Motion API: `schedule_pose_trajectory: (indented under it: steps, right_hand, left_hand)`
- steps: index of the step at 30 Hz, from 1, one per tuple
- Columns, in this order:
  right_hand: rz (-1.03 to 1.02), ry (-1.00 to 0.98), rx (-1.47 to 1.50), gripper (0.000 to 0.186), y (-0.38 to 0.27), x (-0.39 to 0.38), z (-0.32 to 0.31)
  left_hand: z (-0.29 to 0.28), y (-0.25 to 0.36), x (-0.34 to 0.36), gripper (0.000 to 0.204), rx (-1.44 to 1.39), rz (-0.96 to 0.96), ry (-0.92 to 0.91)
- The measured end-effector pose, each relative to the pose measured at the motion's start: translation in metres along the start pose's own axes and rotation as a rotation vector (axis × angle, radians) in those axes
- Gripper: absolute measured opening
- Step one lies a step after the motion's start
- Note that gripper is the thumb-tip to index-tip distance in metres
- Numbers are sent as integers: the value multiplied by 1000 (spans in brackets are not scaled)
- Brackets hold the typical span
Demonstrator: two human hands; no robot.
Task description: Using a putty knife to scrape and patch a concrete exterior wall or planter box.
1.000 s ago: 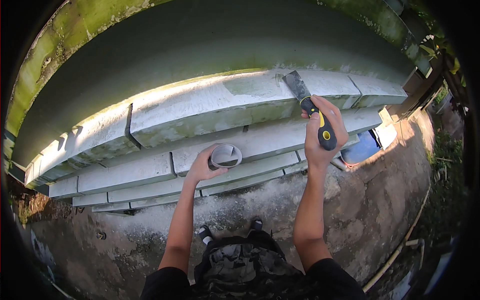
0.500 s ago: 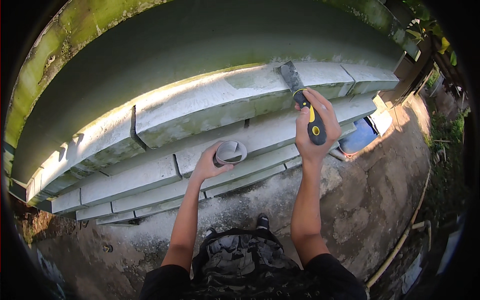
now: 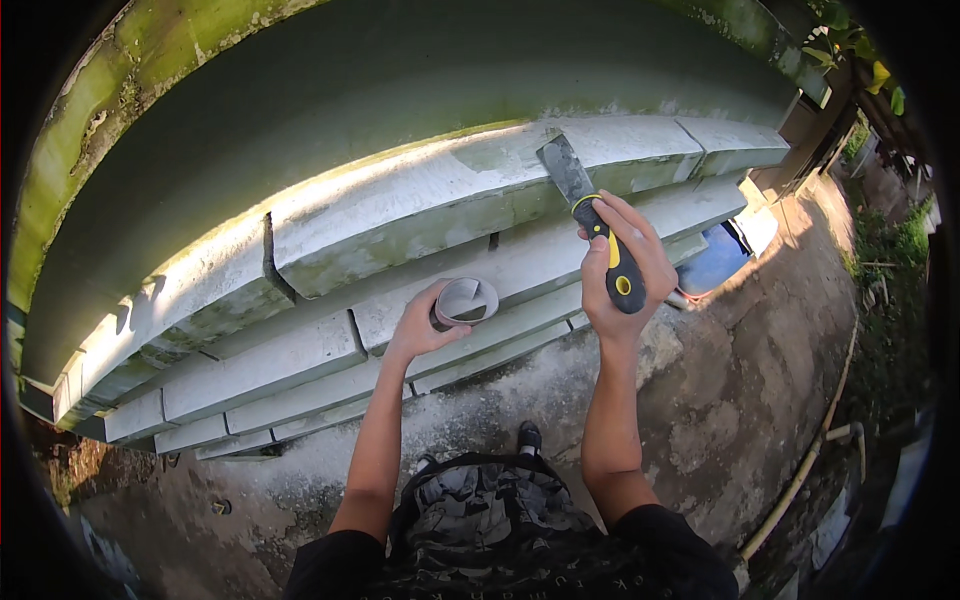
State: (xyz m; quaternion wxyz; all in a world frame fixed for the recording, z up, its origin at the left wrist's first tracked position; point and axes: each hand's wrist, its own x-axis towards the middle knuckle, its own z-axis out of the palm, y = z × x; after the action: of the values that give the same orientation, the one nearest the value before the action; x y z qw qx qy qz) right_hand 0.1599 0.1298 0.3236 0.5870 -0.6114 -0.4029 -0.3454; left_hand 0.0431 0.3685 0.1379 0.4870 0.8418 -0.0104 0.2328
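My right hand (image 3: 625,265) grips a putty knife with a black-and-yellow handle (image 3: 617,255). Its flat metal blade (image 3: 567,168) lies over the front part of the top white block course (image 3: 400,190); whether it touches cannot be told. My left hand (image 3: 425,325) is wrapped round a short grey cylinder (image 3: 467,297), open at the top, with what looks like a curled strip inside. It is held over the lower stepped courses (image 3: 260,355), whose white, green-stained blocks are split by dark joints.
A curved green, mossy rim (image 3: 130,90) arches over a dark green recessed wall (image 3: 370,70). A blue plastic container (image 3: 712,262) stands right of the steps. My feet are on stained concrete ground (image 3: 720,400), bordered at right by a pale pipe (image 3: 800,485) and plants (image 3: 900,250).
The putty knife in my right hand has moved toward me and slightly left along the top course since half a second ago. The view has shifted slightly; my left hand keeps its hold.
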Motion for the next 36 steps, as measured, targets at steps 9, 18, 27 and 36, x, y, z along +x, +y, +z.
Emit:
schedule_pose_trajectory:
  steps: [9,18,27,36]
  right_hand:
    - [-6,75,-29,29,-4,4,-4]
    - [26,87,-89,25,-4,7,8]
    - [-6,105,-129,25,-11,4,28]
    - [38,167,-170,27,-15,0,42]
  left_hand:
    - [0,6,2,69,9,-3,-13]
    - [0,5,1,68,16,8,-1]
    - [-1,-2,0,69,44,6,-10]
    - [-1,-2,0,71,49,13,-9]
